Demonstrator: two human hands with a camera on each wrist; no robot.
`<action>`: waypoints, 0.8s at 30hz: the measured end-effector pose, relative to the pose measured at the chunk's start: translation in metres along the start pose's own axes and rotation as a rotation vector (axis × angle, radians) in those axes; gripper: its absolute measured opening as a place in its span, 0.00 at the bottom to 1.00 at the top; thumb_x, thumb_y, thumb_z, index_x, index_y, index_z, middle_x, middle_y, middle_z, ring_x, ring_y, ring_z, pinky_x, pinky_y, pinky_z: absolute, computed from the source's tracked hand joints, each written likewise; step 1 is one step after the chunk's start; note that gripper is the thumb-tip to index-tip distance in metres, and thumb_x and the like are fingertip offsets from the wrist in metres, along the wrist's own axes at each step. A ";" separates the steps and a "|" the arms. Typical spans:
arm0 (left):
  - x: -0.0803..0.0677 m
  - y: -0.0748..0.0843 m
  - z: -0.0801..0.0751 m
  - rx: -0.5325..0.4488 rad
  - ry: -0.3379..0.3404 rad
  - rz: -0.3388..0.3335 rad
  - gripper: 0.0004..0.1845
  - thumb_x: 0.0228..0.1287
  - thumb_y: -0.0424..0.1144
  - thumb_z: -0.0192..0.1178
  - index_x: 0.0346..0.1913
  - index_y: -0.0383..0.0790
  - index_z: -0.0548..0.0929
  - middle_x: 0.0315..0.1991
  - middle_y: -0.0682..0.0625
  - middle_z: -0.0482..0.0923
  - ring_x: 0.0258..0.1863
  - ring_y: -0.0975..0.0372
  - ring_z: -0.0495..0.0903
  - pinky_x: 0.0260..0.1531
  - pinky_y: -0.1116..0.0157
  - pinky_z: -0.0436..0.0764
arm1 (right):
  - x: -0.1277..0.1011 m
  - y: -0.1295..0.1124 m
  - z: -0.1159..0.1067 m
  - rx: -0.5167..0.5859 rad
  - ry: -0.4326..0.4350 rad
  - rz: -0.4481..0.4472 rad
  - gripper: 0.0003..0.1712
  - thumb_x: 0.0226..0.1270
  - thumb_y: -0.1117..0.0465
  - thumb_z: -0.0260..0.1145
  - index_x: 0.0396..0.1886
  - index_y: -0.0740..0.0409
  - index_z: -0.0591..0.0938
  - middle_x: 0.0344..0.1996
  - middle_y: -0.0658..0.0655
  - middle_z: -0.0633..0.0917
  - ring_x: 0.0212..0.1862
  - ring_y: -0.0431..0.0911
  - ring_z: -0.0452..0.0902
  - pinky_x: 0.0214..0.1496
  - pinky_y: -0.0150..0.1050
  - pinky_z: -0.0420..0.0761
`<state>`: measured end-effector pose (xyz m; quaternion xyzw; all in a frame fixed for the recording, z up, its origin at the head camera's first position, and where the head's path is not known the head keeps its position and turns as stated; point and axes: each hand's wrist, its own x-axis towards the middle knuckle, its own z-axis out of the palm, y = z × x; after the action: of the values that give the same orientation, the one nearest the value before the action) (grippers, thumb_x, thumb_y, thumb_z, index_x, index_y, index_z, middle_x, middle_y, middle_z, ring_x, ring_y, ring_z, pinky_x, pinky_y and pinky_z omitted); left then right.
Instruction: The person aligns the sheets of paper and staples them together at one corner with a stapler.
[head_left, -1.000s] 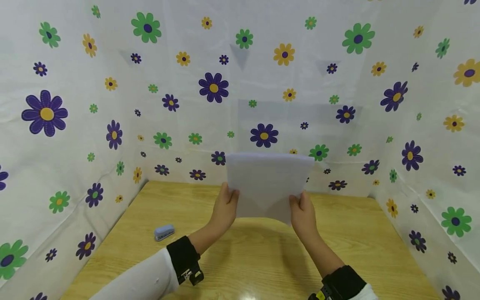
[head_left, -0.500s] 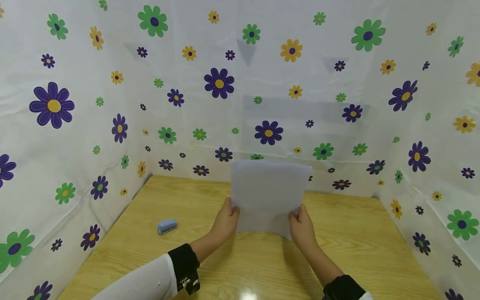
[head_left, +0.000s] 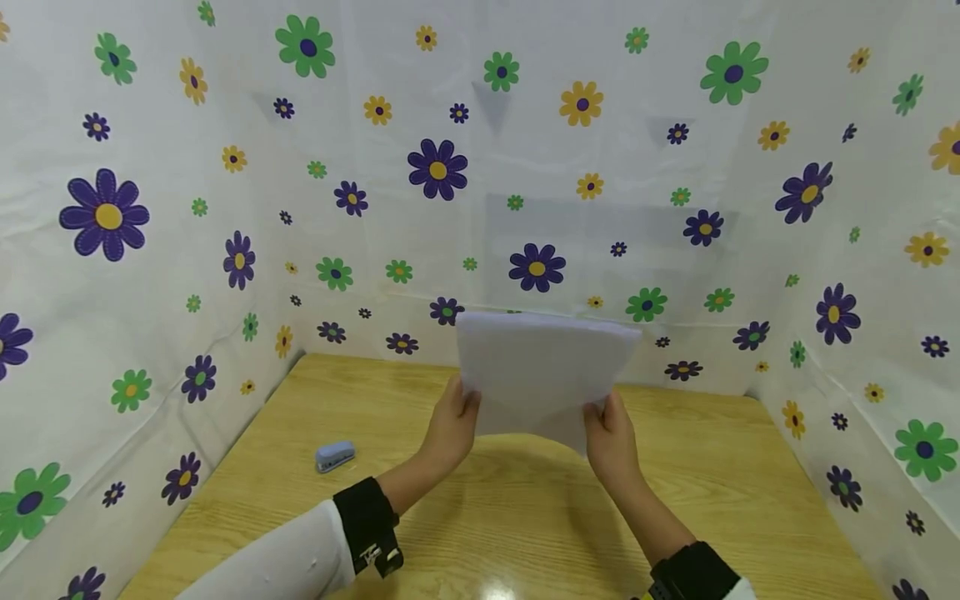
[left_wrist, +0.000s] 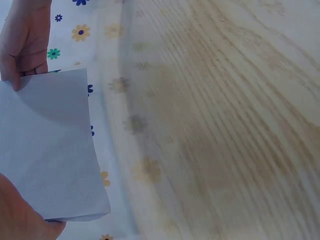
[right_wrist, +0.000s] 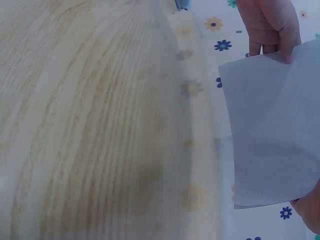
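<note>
White sheets of paper [head_left: 543, 375] are held up above the wooden table in the head view, their far edge slightly bowed. My left hand [head_left: 450, 425] grips the left side, thumb on top and fingers behind. On the opposite side my right hand [head_left: 613, 437] pinches the paper the same way. A thin second layer shows along the paper's edge [left_wrist: 80, 218] in the left wrist view. The fingers beneath are mostly hidden by the paper. A small light blue stapler [head_left: 334, 456] lies on the table, left of my left hand.
The wooden table [head_left: 495, 517] reaches back to a white curtain [head_left: 360, 242] printed with flowers, which also encloses the left and right sides. Black straps [head_left: 367, 521] with small devices sit on both wrists.
Both hands first lowered the paper a little, its near edge dropping, then raised it again. The paper now leans flatter than half a second ago. The stapler stays where it was on the table.
</note>
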<state>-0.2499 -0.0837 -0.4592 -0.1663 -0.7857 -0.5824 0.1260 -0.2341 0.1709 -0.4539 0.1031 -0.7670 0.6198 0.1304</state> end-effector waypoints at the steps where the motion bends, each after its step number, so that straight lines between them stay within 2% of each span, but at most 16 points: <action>1: -0.001 -0.001 0.001 -0.001 0.002 -0.006 0.20 0.82 0.31 0.44 0.71 0.39 0.65 0.66 0.36 0.73 0.65 0.43 0.76 0.63 0.42 0.76 | -0.001 0.002 0.000 0.001 0.000 0.011 0.21 0.83 0.68 0.46 0.71 0.57 0.67 0.67 0.62 0.75 0.69 0.59 0.71 0.70 0.61 0.69; 4: -0.007 -0.010 0.004 0.022 -0.008 -0.063 0.20 0.82 0.33 0.44 0.72 0.37 0.64 0.68 0.34 0.72 0.67 0.42 0.74 0.64 0.42 0.74 | -0.006 0.013 0.004 -0.025 -0.001 0.083 0.22 0.83 0.66 0.46 0.72 0.59 0.65 0.70 0.64 0.73 0.72 0.61 0.68 0.73 0.63 0.67; 6: -0.010 -0.025 0.006 0.054 -0.027 -0.105 0.20 0.83 0.35 0.44 0.71 0.34 0.64 0.68 0.33 0.71 0.69 0.42 0.71 0.65 0.42 0.73 | -0.009 0.028 0.008 -0.077 -0.002 0.128 0.21 0.83 0.64 0.47 0.71 0.59 0.65 0.70 0.65 0.72 0.73 0.62 0.67 0.72 0.64 0.67; 8: -0.013 -0.034 0.007 0.076 -0.041 -0.135 0.19 0.82 0.35 0.44 0.69 0.31 0.64 0.68 0.31 0.70 0.70 0.42 0.70 0.66 0.42 0.72 | -0.013 0.036 0.012 -0.127 -0.012 0.170 0.22 0.83 0.63 0.47 0.71 0.63 0.64 0.70 0.68 0.72 0.72 0.64 0.66 0.70 0.64 0.68; 12: -0.014 -0.043 0.004 0.118 -0.041 -0.158 0.16 0.82 0.34 0.44 0.65 0.31 0.66 0.64 0.33 0.73 0.66 0.44 0.73 0.63 0.44 0.73 | -0.015 0.042 0.016 -0.223 0.002 0.166 0.21 0.82 0.63 0.47 0.68 0.66 0.66 0.67 0.71 0.74 0.69 0.65 0.71 0.66 0.64 0.73; 16: -0.010 -0.039 0.001 0.172 -0.020 -0.140 0.13 0.82 0.34 0.45 0.62 0.34 0.68 0.58 0.35 0.78 0.57 0.47 0.78 0.56 0.47 0.77 | -0.011 0.036 0.015 -0.274 0.045 0.125 0.15 0.80 0.65 0.50 0.61 0.67 0.71 0.58 0.70 0.80 0.57 0.60 0.78 0.56 0.57 0.78; 19: -0.007 -0.032 -0.001 0.174 -0.009 -0.121 0.13 0.80 0.33 0.47 0.62 0.33 0.69 0.58 0.34 0.79 0.56 0.46 0.79 0.55 0.46 0.78 | -0.007 0.029 0.012 -0.288 0.072 0.118 0.13 0.79 0.65 0.51 0.56 0.66 0.73 0.51 0.67 0.82 0.48 0.55 0.77 0.47 0.49 0.78; 24: -0.005 -0.018 -0.005 0.112 0.007 -0.136 0.15 0.79 0.32 0.48 0.63 0.33 0.69 0.59 0.34 0.78 0.57 0.46 0.78 0.59 0.45 0.76 | -0.001 0.019 0.009 -0.271 0.074 0.140 0.17 0.78 0.65 0.52 0.60 0.67 0.74 0.54 0.66 0.82 0.46 0.53 0.75 0.43 0.43 0.76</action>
<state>-0.2530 -0.0937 -0.4751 -0.1031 -0.8261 -0.5453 0.0981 -0.2396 0.1662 -0.4734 0.0078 -0.8435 0.5216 0.1280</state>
